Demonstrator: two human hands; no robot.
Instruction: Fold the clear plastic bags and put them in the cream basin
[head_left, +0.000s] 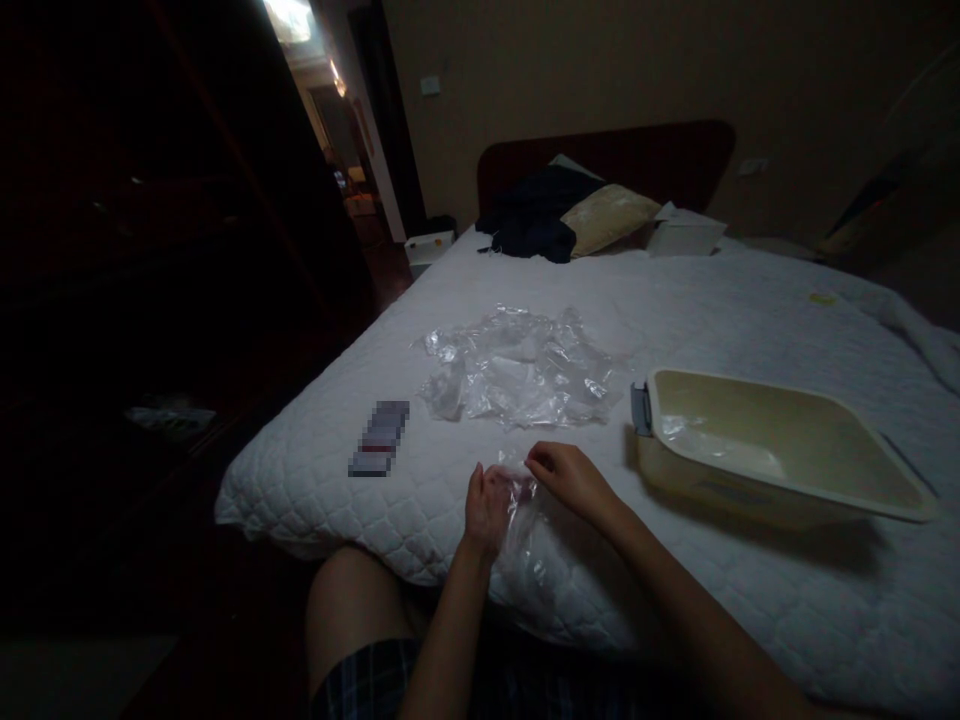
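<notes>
A thin clear plastic bag [529,545] hangs from my two hands over the near edge of the bed. My right hand [568,478] pinches the bag's top edge between thumb and fingers. On the other side, my left hand [487,508] has its fingers partly behind or inside the plastic, with the thumb pointing up; its exact grip is blurred. Just beyond my hands, a spread of crumpled clear plastic [517,370] lies on the white quilted bed cover [300,500].
A large yellowish plastic bin [757,455] with a grey latch sits at the right. A pixelated flat object [379,438] lies at the left. Dark cloth [536,215], a beige pillow [609,218] and a white box [686,235] are near the headboard [667,155].
</notes>
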